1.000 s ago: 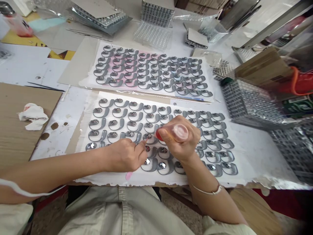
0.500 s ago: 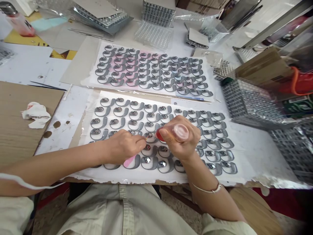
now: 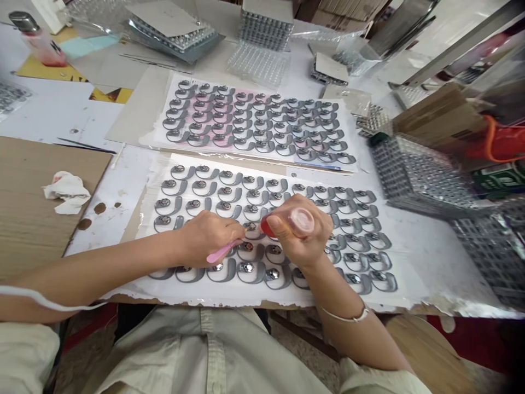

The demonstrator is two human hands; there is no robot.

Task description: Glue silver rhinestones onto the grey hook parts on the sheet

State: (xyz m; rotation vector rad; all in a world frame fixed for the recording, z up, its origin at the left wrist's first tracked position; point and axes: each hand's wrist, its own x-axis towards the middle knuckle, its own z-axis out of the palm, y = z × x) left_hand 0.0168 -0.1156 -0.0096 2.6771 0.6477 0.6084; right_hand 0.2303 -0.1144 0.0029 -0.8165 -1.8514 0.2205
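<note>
My left hand (image 3: 209,236) is closed in a pinch on a slim pink tool (image 3: 223,251), whose flat end sticks out below the fingers. Its thin orange tip comes close to the stud of one grey curved metal piece (image 3: 251,226). My right hand (image 3: 314,241) is wrapped round a squeeze bottle (image 3: 302,221) with red liquid, its pale round base facing up. The bottle's lower end is beside that same piece. Both hands are over a white sheet (image 3: 246,298) carrying rows of these curved pieces, each with a round stud. One stud (image 3: 246,247) near my fingers looks red.
A second sheet with more rows (image 3: 262,121) lies behind. Stacked clear trays (image 3: 422,169) stand at the right, others (image 3: 266,22) at the back. A crumpled tissue (image 3: 66,192) sits on cardboard (image 3: 33,219) at the left. A capped bottle (image 3: 43,46) stands far left.
The pink tool's flat end has swung up, showing more of it below my left fingers. My right hand and the bottle have shifted very slightly left. The view has shifted slightly.
</note>
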